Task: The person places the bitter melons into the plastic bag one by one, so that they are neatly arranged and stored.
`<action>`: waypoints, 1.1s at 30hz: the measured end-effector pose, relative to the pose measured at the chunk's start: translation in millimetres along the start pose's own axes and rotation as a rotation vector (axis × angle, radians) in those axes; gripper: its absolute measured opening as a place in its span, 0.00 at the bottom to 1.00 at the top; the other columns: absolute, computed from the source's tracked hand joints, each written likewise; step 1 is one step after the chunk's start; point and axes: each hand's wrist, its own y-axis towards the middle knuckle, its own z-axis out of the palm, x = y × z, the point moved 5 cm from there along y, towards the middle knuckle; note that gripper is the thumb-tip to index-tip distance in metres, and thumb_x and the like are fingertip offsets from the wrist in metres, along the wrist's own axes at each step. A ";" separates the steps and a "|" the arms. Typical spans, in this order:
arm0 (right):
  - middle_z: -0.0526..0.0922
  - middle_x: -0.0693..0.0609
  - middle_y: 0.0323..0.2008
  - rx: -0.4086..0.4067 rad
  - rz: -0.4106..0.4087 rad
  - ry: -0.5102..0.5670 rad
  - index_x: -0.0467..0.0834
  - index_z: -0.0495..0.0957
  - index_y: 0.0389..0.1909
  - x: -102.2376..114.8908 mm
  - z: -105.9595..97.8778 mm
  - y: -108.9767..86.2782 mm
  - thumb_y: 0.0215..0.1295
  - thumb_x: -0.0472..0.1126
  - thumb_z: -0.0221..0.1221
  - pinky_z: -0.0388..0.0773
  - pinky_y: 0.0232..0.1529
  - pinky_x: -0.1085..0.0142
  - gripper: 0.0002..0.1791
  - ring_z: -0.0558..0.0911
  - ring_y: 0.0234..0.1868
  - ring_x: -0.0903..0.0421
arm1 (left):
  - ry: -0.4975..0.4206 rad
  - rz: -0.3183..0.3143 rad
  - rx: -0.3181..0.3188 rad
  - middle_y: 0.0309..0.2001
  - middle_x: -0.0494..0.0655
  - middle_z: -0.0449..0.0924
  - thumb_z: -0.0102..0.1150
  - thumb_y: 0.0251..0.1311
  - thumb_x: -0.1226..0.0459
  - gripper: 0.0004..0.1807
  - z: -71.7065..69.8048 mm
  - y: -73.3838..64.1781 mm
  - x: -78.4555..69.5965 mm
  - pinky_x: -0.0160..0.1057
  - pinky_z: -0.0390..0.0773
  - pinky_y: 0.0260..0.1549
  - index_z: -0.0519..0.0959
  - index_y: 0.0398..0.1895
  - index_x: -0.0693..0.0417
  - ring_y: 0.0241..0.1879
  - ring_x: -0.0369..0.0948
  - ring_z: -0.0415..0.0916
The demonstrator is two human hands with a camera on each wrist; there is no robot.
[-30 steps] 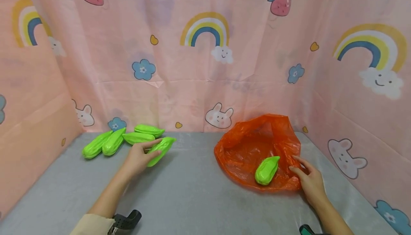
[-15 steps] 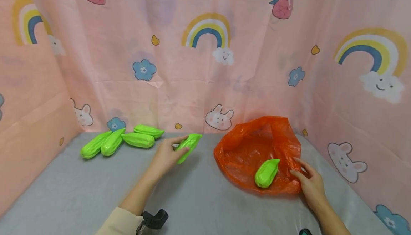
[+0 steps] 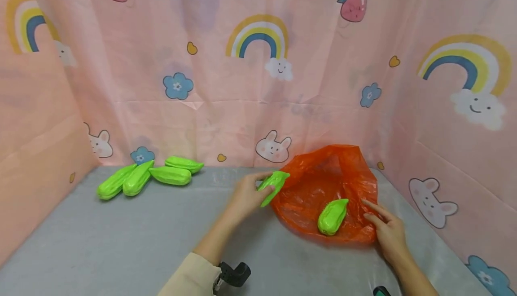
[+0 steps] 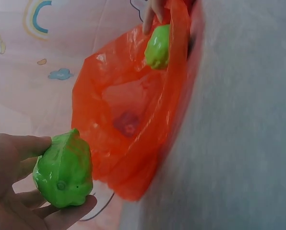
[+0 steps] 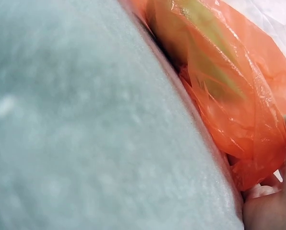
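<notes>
The left hand (image 3: 247, 196) pinches a gourd (image 3: 276, 185) by the left rim of the orange bag (image 3: 307, 197), fingers hiding part of its glossy, ribbed green skin; whether gourd and bag touch is hard to tell. The right hand (image 3: 392, 235) grips the right rim, some fingers hidden by film. A second gourd (image 3: 333, 217) lies inside, dim in the right wrist view. Four others (image 3: 138, 178) lie far left.
</notes>
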 end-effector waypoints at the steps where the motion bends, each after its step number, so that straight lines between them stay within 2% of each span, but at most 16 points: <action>1: 0.54 0.39 0.79 0.010 0.000 -0.004 0.37 0.67 0.72 0.0 -0.3 -0.1 0.77 0.40 0.51 0.49 0.79 0.42 0.26 0.51 0.81 0.40 | -0.007 -0.002 0.005 0.58 0.48 0.84 0.64 0.66 0.61 0.23 5.1 1.7 -1.6 0.35 0.82 0.35 0.80 0.64 0.51 0.43 0.42 0.79; 5: 0.54 0.40 0.80 0.035 0.021 -0.024 0.39 0.65 0.73 -0.5 -1.7 -0.4 0.78 0.45 0.50 0.51 0.78 0.42 0.27 0.51 0.81 0.40 | -0.032 0.015 0.013 0.58 0.49 0.84 0.64 0.66 0.61 0.22 23.8 8.0 -9.4 0.42 0.84 0.47 0.80 0.63 0.52 0.51 0.45 0.80; 7: 0.55 0.40 0.80 0.047 0.017 -0.041 0.40 0.65 0.74 -0.1 -1.8 -0.7 0.78 0.46 0.51 0.57 0.79 0.57 0.28 0.53 0.80 0.40 | -0.031 0.029 0.009 0.57 0.49 0.84 0.65 0.65 0.61 0.22 31.9 10.1 -11.6 0.42 0.83 0.50 0.81 0.62 0.53 0.51 0.44 0.80; 9: 0.56 0.40 0.79 0.050 0.011 -0.055 0.40 0.65 0.74 0.4 -1.6 -1.0 0.78 0.46 0.51 0.63 0.71 0.75 0.28 0.55 0.79 0.41 | -0.029 0.031 0.006 0.56 0.49 0.85 0.65 0.65 0.61 0.22 39.6 11.3 -12.7 0.41 0.83 0.50 0.81 0.62 0.53 0.50 0.43 0.80; 11: 0.57 0.41 0.79 0.055 0.009 -0.069 0.40 0.66 0.74 0.7 -1.2 -1.5 0.78 0.46 0.52 0.62 0.64 0.84 0.28 0.56 0.79 0.42 | -0.025 0.021 0.011 0.56 0.48 0.85 0.64 0.65 0.61 0.21 47.0 11.3 -12.9 0.40 0.83 0.50 0.81 0.62 0.52 0.50 0.43 0.80; 12: 0.56 0.41 0.79 0.057 0.009 -0.068 0.40 0.65 0.74 0.8 -1.0 -1.7 0.78 0.45 0.52 0.62 0.64 0.84 0.28 0.56 0.79 0.42 | -0.031 0.012 0.017 0.55 0.48 0.85 0.64 0.66 0.60 0.21 50.7 11.2 -12.8 0.40 0.83 0.49 0.81 0.62 0.52 0.50 0.43 0.79; 13: 0.55 0.40 0.80 0.060 0.013 -0.061 0.40 0.65 0.74 0.9 -0.7 -1.9 0.78 0.44 0.52 0.62 0.69 0.79 0.28 0.55 0.79 0.41 | -0.029 0.007 0.020 0.55 0.48 0.85 0.64 0.66 0.60 0.21 53.8 11.3 -13.0 0.40 0.83 0.49 0.81 0.62 0.52 0.50 0.42 0.79; 15: 0.54 0.41 0.80 0.064 0.025 -0.053 0.40 0.64 0.74 0.7 -0.3 -1.5 0.78 0.44 0.52 0.60 0.77 0.63 0.28 0.54 0.80 0.40 | -0.033 -0.002 0.024 0.55 0.48 0.85 0.63 0.66 0.59 0.21 59.9 11.8 -14.3 0.41 0.83 0.51 0.81 0.61 0.51 0.51 0.43 0.79; 17: 0.53 0.40 0.80 0.067 0.036 -0.043 0.40 0.64 0.75 0.8 0.2 -1.0 0.78 0.43 0.52 0.56 0.78 0.46 0.28 0.53 0.80 0.40 | -0.034 -0.009 0.024 0.55 0.48 0.85 0.64 0.66 0.59 0.21 64.8 12.9 -16.2 0.43 0.82 0.53 0.81 0.61 0.51 0.51 0.44 0.79; 19: 0.54 0.40 0.80 0.063 0.035 -0.037 0.40 0.64 0.74 1.4 0.5 -0.7 0.77 0.42 0.52 0.55 0.77 0.42 0.28 0.53 0.80 0.40 | -0.029 -0.003 0.026 0.55 0.48 0.85 0.64 0.66 0.59 0.20 69.3 15.5 -18.7 0.45 0.82 0.54 0.82 0.61 0.51 0.53 0.44 0.79; 21: 0.56 0.40 0.79 0.055 0.030 -0.045 0.40 0.65 0.74 2.4 0.6 -0.9 0.77 0.42 0.53 0.58 0.77 0.46 0.28 0.56 0.79 0.41 | -0.031 0.005 0.040 0.56 0.47 0.85 0.64 0.66 0.59 0.20 73.5 18.8 -22.4 0.45 0.81 0.55 0.82 0.61 0.51 0.55 0.44 0.79; 23: 0.58 0.40 0.78 0.044 0.018 -0.054 0.40 0.66 0.74 3.3 0.5 -1.2 0.76 0.42 0.54 0.63 0.75 0.63 0.28 0.58 0.78 0.42 | -0.033 0.007 0.060 0.57 0.46 0.85 0.64 0.66 0.59 0.20 77.4 22.6 -25.9 0.44 0.82 0.54 0.82 0.61 0.51 0.54 0.44 0.80; 25: 0.60 0.40 0.78 0.034 -0.001 -0.060 0.40 0.67 0.73 4.0 0.3 -1.2 0.75 0.41 0.55 0.66 0.66 0.80 0.28 0.59 0.78 0.43 | -0.044 0.000 0.082 0.57 0.45 0.85 0.64 0.66 0.58 0.20 81.2 26.2 -28.8 0.42 0.83 0.50 0.82 0.61 0.50 0.52 0.42 0.80; 27: 0.60 0.39 0.77 0.032 -0.016 -0.057 0.40 0.67 0.73 4.0 0.2 -1.2 0.75 0.41 0.55 0.64 0.52 0.90 0.27 0.60 0.77 0.43 | -0.051 -0.017 0.092 0.58 0.44 0.84 0.64 0.66 0.58 0.20 84.5 28.4 -31.0 0.40 0.83 0.47 0.82 0.61 0.49 0.49 0.41 0.79; 30: 0.59 0.38 0.78 0.041 -0.023 -0.041 0.39 0.67 0.73 3.0 0.4 -1.6 0.75 0.40 0.54 0.63 0.45 0.93 0.27 0.60 0.76 0.41 | -0.071 -0.039 0.097 0.58 0.44 0.85 0.64 0.66 0.58 0.20 90.2 28.7 -32.3 0.36 0.83 0.43 0.82 0.61 0.49 0.46 0.39 0.77; 33: 0.59 0.39 0.78 0.049 -0.013 -0.055 0.41 0.67 0.73 2.4 -0.5 -2.6 0.76 0.41 0.54 0.67 0.53 0.89 0.28 0.60 0.77 0.42 | -0.098 -0.063 0.077 0.57 0.44 0.85 0.64 0.66 0.57 0.20 95.4 27.6 -29.9 0.36 0.82 0.45 0.83 0.60 0.48 0.47 0.39 0.77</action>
